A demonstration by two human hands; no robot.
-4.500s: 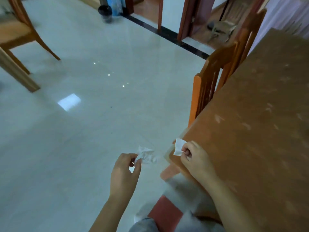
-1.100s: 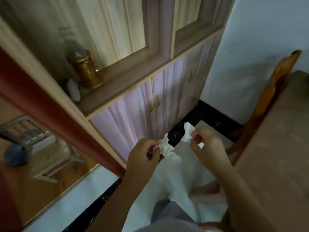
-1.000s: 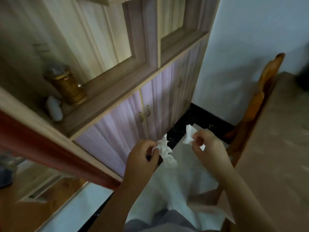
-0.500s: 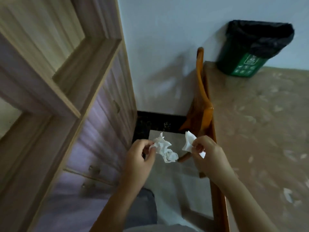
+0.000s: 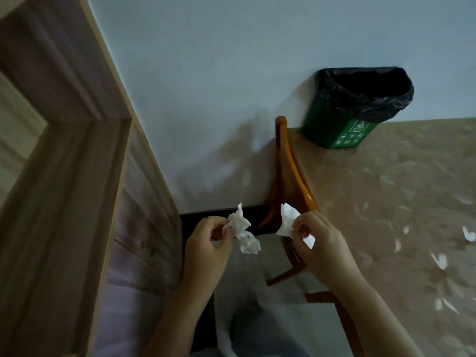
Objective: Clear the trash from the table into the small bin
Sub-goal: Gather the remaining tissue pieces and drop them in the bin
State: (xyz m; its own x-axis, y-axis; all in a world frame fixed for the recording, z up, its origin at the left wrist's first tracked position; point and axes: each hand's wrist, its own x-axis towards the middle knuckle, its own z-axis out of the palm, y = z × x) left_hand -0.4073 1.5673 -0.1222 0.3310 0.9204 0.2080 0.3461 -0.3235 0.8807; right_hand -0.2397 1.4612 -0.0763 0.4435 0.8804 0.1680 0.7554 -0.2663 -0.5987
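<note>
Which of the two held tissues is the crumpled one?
The tissue in the left hand: that crumpled tissue is scrunched and wrinkled, while the flat tissue pinched by the right hand is smooth-edged.

The small green plastic bin lined with a black bag [image 5: 345,114] stands on the far left corner of the patterned brown table [image 5: 386,215], against the pale wall [image 5: 231,73]. An orange wooden chair [image 5: 291,181] sits just left of the table; a pale wooden cabinet [image 5: 77,202] stands farther left.

I've got a crumpled white tissue [image 5: 243,234] and a flatter paper scrap [image 5: 289,222] held up; green bin [image 5: 345,124], black liner, upright on the table's [image 5: 386,215] far corner.
</note>
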